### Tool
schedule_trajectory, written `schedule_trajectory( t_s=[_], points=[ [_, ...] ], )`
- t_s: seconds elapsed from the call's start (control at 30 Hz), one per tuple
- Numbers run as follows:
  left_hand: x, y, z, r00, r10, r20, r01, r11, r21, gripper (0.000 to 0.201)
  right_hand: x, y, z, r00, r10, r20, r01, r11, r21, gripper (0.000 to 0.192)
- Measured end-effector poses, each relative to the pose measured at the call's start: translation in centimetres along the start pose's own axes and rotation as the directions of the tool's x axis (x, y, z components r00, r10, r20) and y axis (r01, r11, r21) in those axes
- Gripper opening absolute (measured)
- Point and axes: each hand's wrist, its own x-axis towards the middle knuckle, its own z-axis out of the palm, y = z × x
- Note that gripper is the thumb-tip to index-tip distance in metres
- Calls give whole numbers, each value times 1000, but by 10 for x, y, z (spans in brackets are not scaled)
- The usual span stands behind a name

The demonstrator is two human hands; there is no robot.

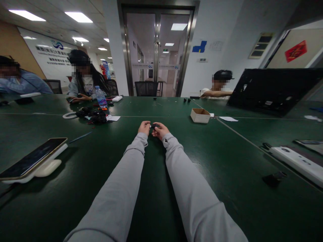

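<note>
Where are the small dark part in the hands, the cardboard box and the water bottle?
small dark part (154,126): head view, its top edge showing between the two hands.
cardboard box (200,117): head view, its near side wall.
water bottle (101,99): head view, its labelled middle.

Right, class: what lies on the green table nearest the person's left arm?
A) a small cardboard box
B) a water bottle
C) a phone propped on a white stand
C: the phone on its white stand lies just beside the left arm on the table.
</note>
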Motion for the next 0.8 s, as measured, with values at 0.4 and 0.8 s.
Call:
schedule_trajectory(
  t_s=[0.4, 0.8],
  points=[
    [0, 2, -1, 998, -61, 20, 62, 998, -15, 24, 0, 1, -1, 1000, -9, 23, 9, 1000, 13, 26],
    [-5, 6, -2, 998, -32, 45, 33, 999, -10, 19, -2, -1, 0, 1000, 9, 15, -10, 1000, 3, 24]
  ],
)
